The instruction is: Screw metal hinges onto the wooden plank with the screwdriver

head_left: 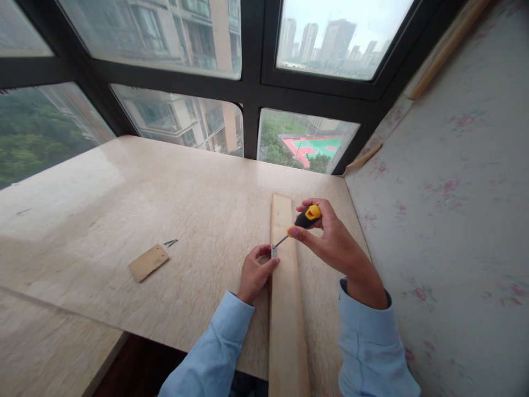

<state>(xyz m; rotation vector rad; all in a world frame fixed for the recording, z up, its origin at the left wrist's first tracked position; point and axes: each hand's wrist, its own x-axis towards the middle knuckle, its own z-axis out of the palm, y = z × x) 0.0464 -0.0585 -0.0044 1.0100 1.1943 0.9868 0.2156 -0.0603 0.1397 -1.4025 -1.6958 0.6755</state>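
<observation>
A long pale wooden board (285, 309) lies on the stone-look sill, running away from me. At its left edge sits a small metal hinge or bracket (274, 252); which of the two I cannot tell. My left hand (257, 271) pinches this metal piece against the board between thumb and fingers. My right hand (324, 234) is closed round a screwdriver (306, 218) with a black and yellow handle. The tilted shaft points down and left, its tip at the upper end of the metal piece. Any screw under the tip is too small to make out.
On the sill (198, 204) to the left lies a small wooden piece (149, 263) with holes, with a few screws (170, 242) beside it. Dark-framed windows (250, 82) stand behind. A flower-papered wall (446, 231) closes the right side. The sill's front edge drops off at lower left.
</observation>
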